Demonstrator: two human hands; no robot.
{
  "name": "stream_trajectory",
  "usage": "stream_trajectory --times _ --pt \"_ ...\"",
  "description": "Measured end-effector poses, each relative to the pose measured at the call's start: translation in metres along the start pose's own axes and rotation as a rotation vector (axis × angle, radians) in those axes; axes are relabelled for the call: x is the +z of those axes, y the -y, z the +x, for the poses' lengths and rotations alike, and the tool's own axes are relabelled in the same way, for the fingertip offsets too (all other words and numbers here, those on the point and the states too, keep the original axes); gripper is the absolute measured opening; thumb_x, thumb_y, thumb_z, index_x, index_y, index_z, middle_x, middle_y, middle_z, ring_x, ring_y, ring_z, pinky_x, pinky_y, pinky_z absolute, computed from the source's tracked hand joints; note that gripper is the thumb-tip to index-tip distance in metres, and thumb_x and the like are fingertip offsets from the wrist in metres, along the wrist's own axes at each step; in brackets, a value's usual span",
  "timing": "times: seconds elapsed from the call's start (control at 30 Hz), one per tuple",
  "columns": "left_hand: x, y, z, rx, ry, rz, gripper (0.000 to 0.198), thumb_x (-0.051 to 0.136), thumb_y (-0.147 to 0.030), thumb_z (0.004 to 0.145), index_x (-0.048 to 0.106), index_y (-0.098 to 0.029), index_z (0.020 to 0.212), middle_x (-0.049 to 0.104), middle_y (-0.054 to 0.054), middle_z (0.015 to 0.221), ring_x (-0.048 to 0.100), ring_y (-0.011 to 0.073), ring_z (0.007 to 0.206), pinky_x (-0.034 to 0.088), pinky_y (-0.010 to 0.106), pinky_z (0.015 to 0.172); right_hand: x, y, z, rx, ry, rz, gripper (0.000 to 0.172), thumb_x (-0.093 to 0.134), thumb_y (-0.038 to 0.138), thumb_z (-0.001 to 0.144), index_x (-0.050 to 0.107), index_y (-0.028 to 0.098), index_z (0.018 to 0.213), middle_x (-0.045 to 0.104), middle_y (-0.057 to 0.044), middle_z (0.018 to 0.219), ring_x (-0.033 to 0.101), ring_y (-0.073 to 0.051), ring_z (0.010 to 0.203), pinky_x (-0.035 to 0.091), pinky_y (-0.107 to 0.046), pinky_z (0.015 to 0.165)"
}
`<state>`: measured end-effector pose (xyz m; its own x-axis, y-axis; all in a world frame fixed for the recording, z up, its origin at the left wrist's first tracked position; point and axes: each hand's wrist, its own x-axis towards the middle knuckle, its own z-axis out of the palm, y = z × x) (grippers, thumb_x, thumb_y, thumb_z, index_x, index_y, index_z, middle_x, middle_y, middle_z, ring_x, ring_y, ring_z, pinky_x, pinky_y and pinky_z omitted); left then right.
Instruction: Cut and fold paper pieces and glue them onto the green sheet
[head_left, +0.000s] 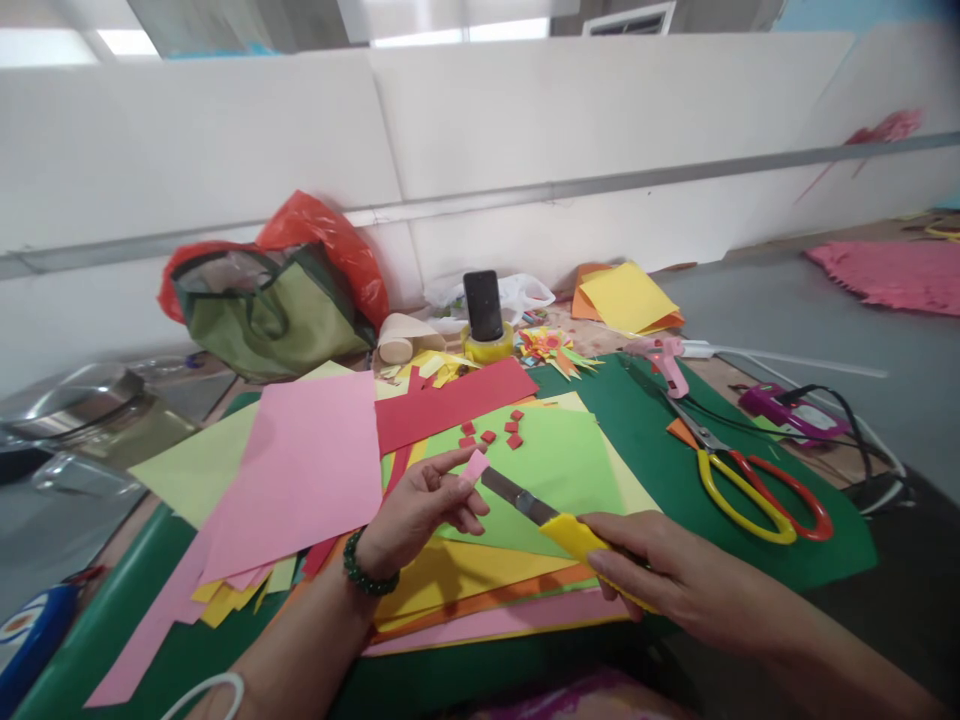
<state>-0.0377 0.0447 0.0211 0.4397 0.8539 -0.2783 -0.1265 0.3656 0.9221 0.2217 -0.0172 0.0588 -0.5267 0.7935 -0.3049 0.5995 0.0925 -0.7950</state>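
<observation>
My left hand (435, 495), with a dark green bead bracelet (364, 570) on its wrist, pinches a small piece of pink paper (474, 466) between thumb and forefinger. My right hand (645, 560) is closed around yellow-handled scissors (574, 535), seen nearly edge-on. Their blade tips meet or almost touch the pink piece; whether they are cutting it I cannot tell. Just beyond my left fingers, several small red paper squares (488, 437) lie on a light green sheet (570, 450). That sheet rests on a stack of coloured paper (480, 580).
Large pink paper (315, 460) lies left, a red strip (457, 400) behind. Larger scissors (739, 480) and a pink glue gun (667, 365) are on the right of the green mat (817, 545). A phone (483, 305) stands at a yellow tape roll (487, 345). A green bag (277, 315) sits back left.
</observation>
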Motion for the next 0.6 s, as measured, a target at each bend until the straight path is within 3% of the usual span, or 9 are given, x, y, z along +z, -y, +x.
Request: stream_trajectory --times 0.3,0.43,0.53,0.6 --pt "0.01 0.0 -0.003 0.014 0.036 0.119 0.072 0.075 -0.046 0.07 0.053 -0.013 0.13 0.073 0.006 0.069 0.069 0.0161 0.056 0.052 0.022 0.055 0.014 0.002 0.008 -0.026 -0.102 -0.051 0.031 0.033 0.042 0.095 0.049 0.021 0.079 0.058 0.0 0.068 0.054 -0.014 0.062 0.042 -0.025 0.062" --pt "0.015 0.0 -0.004 -0.01 0.044 0.153 0.051 0.076 -0.049 0.068 0.067 -0.012 0.102 0.072 0.007 0.07 0.069 0.0162 0.057 0.052 0.022 0.056 0.023 0.0 0.014 -0.044 -0.134 0.003 0.03 0.031 0.043 0.095 0.052 0.022 0.089 0.059 -0.001 0.071 0.056 -0.014 0.061 0.043 -0.024 0.059" --pt "0.017 -0.002 -0.005 -0.018 0.021 0.163 0.043 0.077 -0.052 0.065 0.067 -0.012 0.078 0.072 0.007 0.07 0.068 0.0145 0.056 0.051 0.021 0.055 0.029 -0.001 0.018 -0.068 -0.176 -0.035 0.03 0.03 0.04 0.095 0.054 0.021 0.098 0.059 -0.001 0.07 0.055 -0.014 0.059 0.044 -0.025 0.059" --pt "0.016 -0.002 -0.005 -0.015 0.008 0.166 0.042 0.076 -0.052 0.065 0.066 -0.012 0.073 0.072 0.007 0.07 0.067 0.0134 0.055 0.051 0.02 0.056 0.03 -0.002 0.018 -0.095 -0.173 -0.053 0.031 0.03 0.039 0.096 0.055 0.021 0.098 0.06 -0.001 0.071 0.055 -0.014 0.059 0.044 -0.025 0.061"
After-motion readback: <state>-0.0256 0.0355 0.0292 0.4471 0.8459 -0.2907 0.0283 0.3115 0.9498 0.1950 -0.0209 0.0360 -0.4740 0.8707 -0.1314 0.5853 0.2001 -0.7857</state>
